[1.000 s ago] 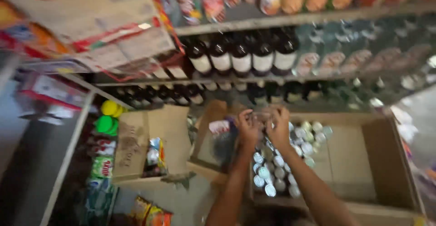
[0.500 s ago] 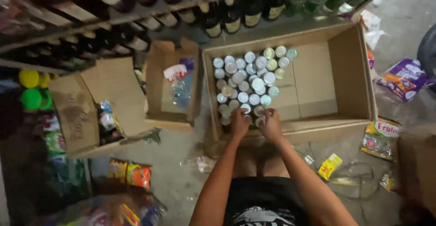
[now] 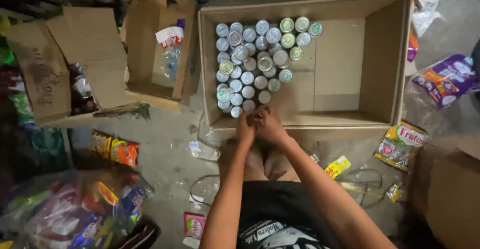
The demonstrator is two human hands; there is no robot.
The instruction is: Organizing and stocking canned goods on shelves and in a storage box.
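Cardboard box (image 3: 385, 54) — right half bare

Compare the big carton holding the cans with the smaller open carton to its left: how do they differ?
The big carton is wider and holds many upright cans filling its left part; the smaller carton holds only a clear plastic bag. Both hands, left hand and right hand, meet at the big carton's near wall; none touches the smaller carton. Both are brown cardboard, flaps open, on the floor.
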